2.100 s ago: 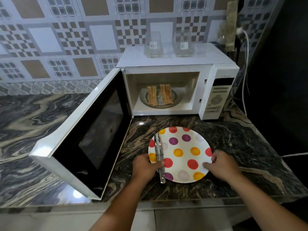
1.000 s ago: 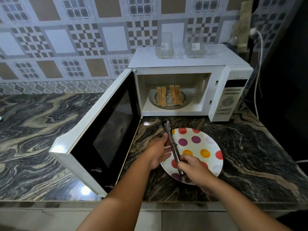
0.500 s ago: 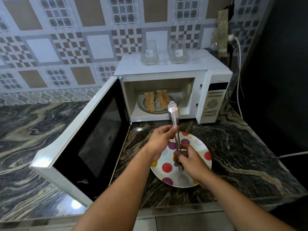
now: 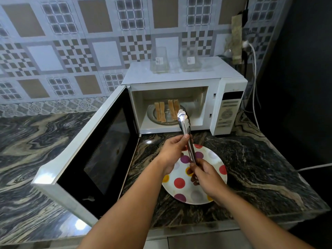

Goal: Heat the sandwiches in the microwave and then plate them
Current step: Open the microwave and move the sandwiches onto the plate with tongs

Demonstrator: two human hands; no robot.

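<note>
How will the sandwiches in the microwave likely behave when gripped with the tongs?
The sandwiches stand on edge in thin layers, so they would probably tip or split apart. They look light. The smooth metal tongs may slip.

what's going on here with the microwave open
A person holds metal tongs in both hands: left hand near the middle, right hand at the handle end. The tips point at the sandwiches standing inside the open microwave. A spotted plate waits empty on the counter.
</note>
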